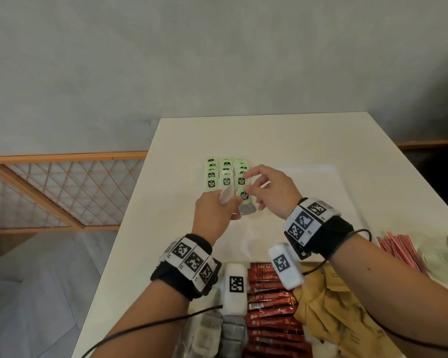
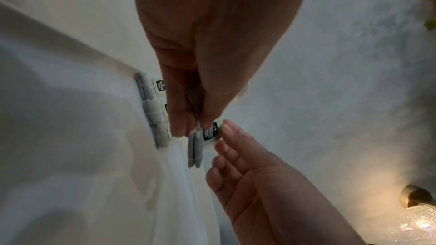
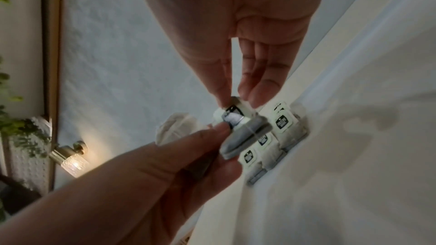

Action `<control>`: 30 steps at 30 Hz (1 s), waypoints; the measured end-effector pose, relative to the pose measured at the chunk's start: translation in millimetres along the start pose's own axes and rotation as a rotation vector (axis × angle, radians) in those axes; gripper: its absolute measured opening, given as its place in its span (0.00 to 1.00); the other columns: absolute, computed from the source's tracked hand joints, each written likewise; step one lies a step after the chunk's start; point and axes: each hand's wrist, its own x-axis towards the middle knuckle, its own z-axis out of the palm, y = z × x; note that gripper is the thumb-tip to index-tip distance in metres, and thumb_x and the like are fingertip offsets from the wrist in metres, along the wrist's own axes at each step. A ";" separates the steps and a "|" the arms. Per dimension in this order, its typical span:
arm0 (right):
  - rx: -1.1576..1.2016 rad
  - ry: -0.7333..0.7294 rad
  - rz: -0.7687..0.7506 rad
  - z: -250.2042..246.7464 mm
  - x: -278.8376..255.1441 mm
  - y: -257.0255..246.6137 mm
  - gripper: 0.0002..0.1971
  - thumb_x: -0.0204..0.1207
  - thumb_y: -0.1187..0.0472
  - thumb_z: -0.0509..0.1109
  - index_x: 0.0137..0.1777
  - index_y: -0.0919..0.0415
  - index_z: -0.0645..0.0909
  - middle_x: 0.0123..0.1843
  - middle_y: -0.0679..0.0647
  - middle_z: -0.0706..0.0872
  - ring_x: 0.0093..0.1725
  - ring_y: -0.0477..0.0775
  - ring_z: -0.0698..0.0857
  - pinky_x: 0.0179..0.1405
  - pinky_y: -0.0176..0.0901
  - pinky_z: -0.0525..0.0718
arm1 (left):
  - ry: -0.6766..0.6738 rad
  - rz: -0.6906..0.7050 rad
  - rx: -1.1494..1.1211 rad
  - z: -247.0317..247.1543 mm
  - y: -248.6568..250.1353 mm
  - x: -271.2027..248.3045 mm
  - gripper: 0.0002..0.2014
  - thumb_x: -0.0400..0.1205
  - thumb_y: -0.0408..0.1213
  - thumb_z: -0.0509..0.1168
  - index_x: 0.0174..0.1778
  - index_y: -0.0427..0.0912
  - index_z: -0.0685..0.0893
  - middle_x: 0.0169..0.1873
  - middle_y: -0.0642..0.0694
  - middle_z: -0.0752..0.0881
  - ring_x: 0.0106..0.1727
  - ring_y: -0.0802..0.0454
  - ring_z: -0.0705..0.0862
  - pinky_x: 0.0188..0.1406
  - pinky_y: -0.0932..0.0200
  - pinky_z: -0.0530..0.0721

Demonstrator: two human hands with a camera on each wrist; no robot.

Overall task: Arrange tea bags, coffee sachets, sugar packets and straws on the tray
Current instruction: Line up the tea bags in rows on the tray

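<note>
Both hands are over the white tray on the white table. The left hand pinches a grey tea bag between its thumb and fingers. It also holds a second pale tea bag, though how is hard to see. The right hand pinches the little green paper tag of the grey tea bag with its thumb and fingertips. The grey tea bag hangs just above the tray, right beside the rows of tea bags that already lie on the tray's far left part, green tags up.

Close to the person are more tea bags, red coffee sachets and brown sugar packets, side by side. Red and white straws lie on the table to the right.
</note>
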 end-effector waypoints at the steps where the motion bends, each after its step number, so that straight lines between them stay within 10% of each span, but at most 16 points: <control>1: -0.049 -0.029 -0.005 1.3 1.4 2.1 0.05 0.77 0.61 0.74 0.51 0.53 0.86 0.41 0.53 0.86 0.28 0.49 0.84 0.26 0.37 0.84 | -0.023 -0.019 0.002 -2.1 -2.2 -0.2 0.03 0.80 0.32 0.72 0.42 0.37 0.89 0.31 0.41 0.90 0.31 0.51 0.89 0.41 0.52 0.92; 10: -0.193 -0.146 0.132 29.4 25.5 29.3 0.01 0.79 0.64 0.72 0.46 0.60 0.85 0.33 0.48 0.84 0.29 0.47 0.83 0.32 0.36 0.86 | -0.057 -0.243 -0.118 -36.2 -27.7 7.0 0.05 0.85 0.30 0.65 0.52 0.31 0.81 0.43 0.33 0.89 0.30 0.48 0.89 0.32 0.53 0.91; 15: -0.218 -0.104 0.029 49.3 51.3 20.1 0.03 0.79 0.63 0.71 0.47 0.60 0.86 0.41 0.47 0.86 0.39 0.50 0.85 0.46 0.50 0.90 | 0.000 -0.259 -0.135 -57.8 -28.8 21.2 0.11 0.88 0.33 0.58 0.54 0.30 0.82 0.47 0.33 0.89 0.30 0.48 0.89 0.29 0.54 0.88; 22: -0.290 -0.097 -0.111 76.2 76.1 8.6 0.06 0.79 0.65 0.70 0.49 0.64 0.88 0.45 0.50 0.88 0.45 0.48 0.84 0.54 0.44 0.85 | 0.060 -0.264 -0.108 -68.7 -32.9 31.6 0.13 0.85 0.28 0.55 0.56 0.30 0.84 0.48 0.34 0.89 0.38 0.45 0.89 0.30 0.57 0.88; 30: -0.275 -0.074 -0.102 74.4 79.3 12.7 0.06 0.77 0.61 0.72 0.52 0.60 0.87 0.49 0.54 0.88 0.46 0.49 0.84 0.52 0.41 0.83 | 0.052 -0.226 -0.072 -66.2 -34.7 30.0 0.09 0.86 0.27 0.58 0.44 0.33 0.83 0.35 0.41 0.83 0.33 0.50 0.87 0.28 0.58 0.87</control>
